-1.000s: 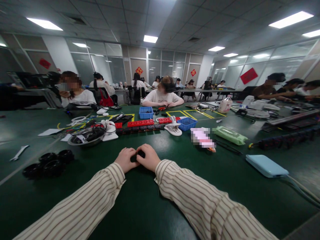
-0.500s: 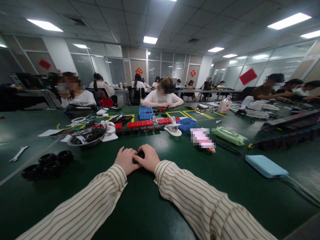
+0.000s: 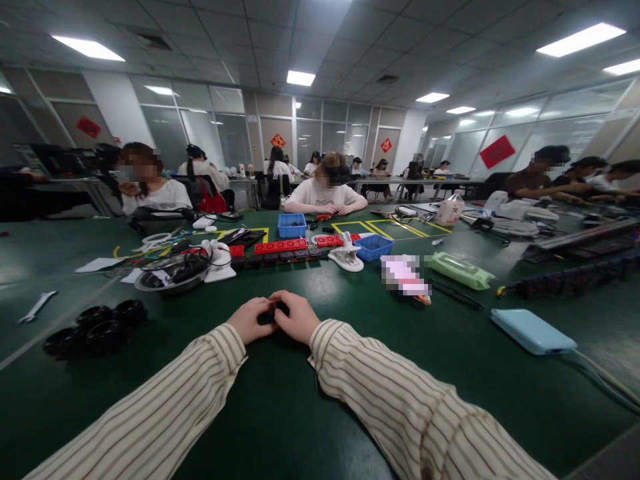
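Observation:
My left hand (image 3: 249, 319) and my right hand (image 3: 298, 315) meet on the green table (image 3: 280, 413), fingers curled around a small black object (image 3: 280, 308) held between them. Only a sliver of the object shows; what it is cannot be told. Both arms wear striped sleeves. Several black wheels (image 3: 93, 329) lie to the left of my hands.
A wrench (image 3: 36, 305) lies far left. A metal bowl of parts (image 3: 173, 273), red blocks (image 3: 281, 247), blue bins (image 3: 373, 247), a green pack (image 3: 461, 270) and a light blue power bank (image 3: 533, 331) with its cable sit around. Other people sit across the table.
My hands stay together on the small black object; the fingers have shifted slightly around it. Nothing else moved.

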The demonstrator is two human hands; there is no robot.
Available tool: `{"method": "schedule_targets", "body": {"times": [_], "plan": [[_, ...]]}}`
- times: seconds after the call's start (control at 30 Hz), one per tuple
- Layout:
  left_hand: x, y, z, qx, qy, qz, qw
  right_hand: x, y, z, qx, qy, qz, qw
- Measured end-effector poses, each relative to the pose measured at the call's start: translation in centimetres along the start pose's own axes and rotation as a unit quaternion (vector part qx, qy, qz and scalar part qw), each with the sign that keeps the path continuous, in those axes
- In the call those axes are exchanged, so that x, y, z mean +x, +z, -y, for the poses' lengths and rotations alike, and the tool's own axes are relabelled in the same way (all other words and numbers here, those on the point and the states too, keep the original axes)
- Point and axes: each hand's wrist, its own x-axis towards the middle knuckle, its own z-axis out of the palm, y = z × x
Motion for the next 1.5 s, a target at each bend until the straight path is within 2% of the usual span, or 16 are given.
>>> {"method": "schedule_targets", "body": {"times": [0.17, 0.3, 0.5, 0.6, 0.7, 0.83, 0.97, 1.1, 1.23, 1.33, 1.5], "plan": [[-0.1, -0.1, -0.5, 0.041, -0.022, -0.025, 0.999, 0.0, -0.2, 0.2, -0.041, -0.004, -0.027, 0.999], [0.0, 0.3, -1.5, 0.078, -0.071, -0.043, 0.994, 0.1, 0.0, -0.2, -0.093, 0.031, -0.057, 0.994], [0.1, 0.4, -2.1, 0.106, -0.099, -0.046, 0.988, 0.3, 0.5, -0.9, -0.069, 0.025, -0.053, 0.996], [0.2, 0.2, -1.4, 0.075, -0.084, -0.035, 0.993, 0.3, 0.4, -0.8, -0.046, 0.000, -0.041, 0.998], [0.2, 0.2, -0.4, 0.008, -0.036, -0.009, 0.999, 0.2, 0.1, -0.5, -0.025, -0.019, -0.025, 0.999], [0.2, 0.5, 0.4, -0.035, -0.013, 0.008, 0.999, 0.1, 0.0, -0.3, -0.008, -0.021, -0.006, 1.000], [0.1, 0.5, 0.1, 0.012, -0.051, -0.013, 0.999, 0.0, -0.1, -0.1, -0.025, -0.025, -0.018, 0.999], [0.0, 0.5, -1.0, 0.063, -0.101, -0.035, 0.992, 0.1, 0.1, -0.2, -0.078, 0.015, -0.059, 0.995], [0.1, 0.6, -1.8, 0.107, -0.131, -0.033, 0.985, 0.2, 0.5, -0.7, -0.091, 0.038, -0.053, 0.994], [0.1, 0.7, -1.8, 0.109, -0.120, -0.035, 0.986, 0.3, 0.6, -0.9, -0.074, 0.022, -0.051, 0.996], [0.2, 0.5, -0.2, 0.017, -0.028, -0.010, 0.999, 0.2, 0.4, -0.6, -0.041, -0.037, -0.035, 0.998]]}}
